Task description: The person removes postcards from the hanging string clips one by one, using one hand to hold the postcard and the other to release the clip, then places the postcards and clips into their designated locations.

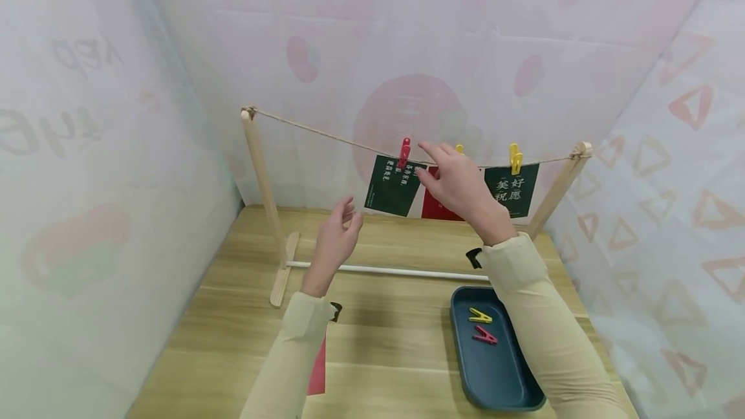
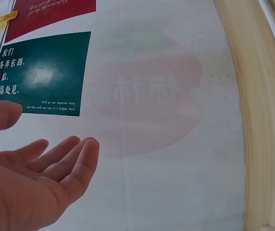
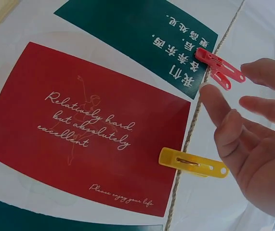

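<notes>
My right hand point(image 1: 460, 183) is raised at the string point(image 1: 326, 133), its fingers apart and holding nothing. One fingertip lies right by the tail of a red clothespin point(image 3: 219, 67), which clips a green card point(image 1: 388, 194) with white writing to the string. Beside it hangs a red card point(image 3: 89, 130) under a yellow clothespin point(image 3: 190, 162), partly hidden by the right hand in the head view. My left hand point(image 1: 337, 238) hovers below and left of the green card, palm up with loosely bent fingers and nothing in them.
Wooden posts point(image 1: 260, 173) and a white rod point(image 1: 407, 271) frame the string. Another green card point(image 1: 526, 202) hangs at right from a yellow clothespin point(image 1: 515, 159). A blue tray point(image 1: 489, 380) holds a yellow and a red clothespin. Red paper point(image 1: 317, 370) lies by the left sleeve.
</notes>
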Motion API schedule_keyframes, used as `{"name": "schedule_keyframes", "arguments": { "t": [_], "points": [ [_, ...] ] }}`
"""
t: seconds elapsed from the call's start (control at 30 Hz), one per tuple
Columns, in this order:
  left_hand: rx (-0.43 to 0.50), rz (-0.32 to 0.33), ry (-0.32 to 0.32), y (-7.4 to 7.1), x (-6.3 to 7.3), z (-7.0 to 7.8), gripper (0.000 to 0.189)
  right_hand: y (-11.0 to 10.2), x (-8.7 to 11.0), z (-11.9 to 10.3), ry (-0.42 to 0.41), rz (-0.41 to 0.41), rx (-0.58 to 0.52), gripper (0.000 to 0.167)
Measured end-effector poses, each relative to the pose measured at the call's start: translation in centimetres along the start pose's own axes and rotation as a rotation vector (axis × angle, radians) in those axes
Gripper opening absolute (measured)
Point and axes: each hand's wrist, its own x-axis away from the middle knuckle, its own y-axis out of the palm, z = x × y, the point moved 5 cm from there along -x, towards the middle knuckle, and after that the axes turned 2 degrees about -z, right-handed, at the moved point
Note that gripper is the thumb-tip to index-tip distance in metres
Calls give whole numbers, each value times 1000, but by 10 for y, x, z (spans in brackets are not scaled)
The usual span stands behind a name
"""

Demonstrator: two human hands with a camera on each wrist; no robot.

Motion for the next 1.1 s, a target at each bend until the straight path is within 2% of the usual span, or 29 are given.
{"name": "schedule_keyframes", "arguments": {
  "t": [0.17,0.33,0.63,0.9,1.1],
  "points": [
    [8,-40,-23,2,-5,-3,54,6,-10,-1,48,-72,11,58],
    [22,-77,-34,5,-10,-1,56,8,-22,-4,67,-107,15,60],
    [11,-88,-3,5,-25,10,60,10,-39,-10,95,-157,23,60],
    [-5,-114,13,12,-36,14,58,12,-42,-5,109,-190,-3,58],
    [23,-126,29,16,-39,14,51,12,-43,-4,103,-188,-28,53]
  ]
}}
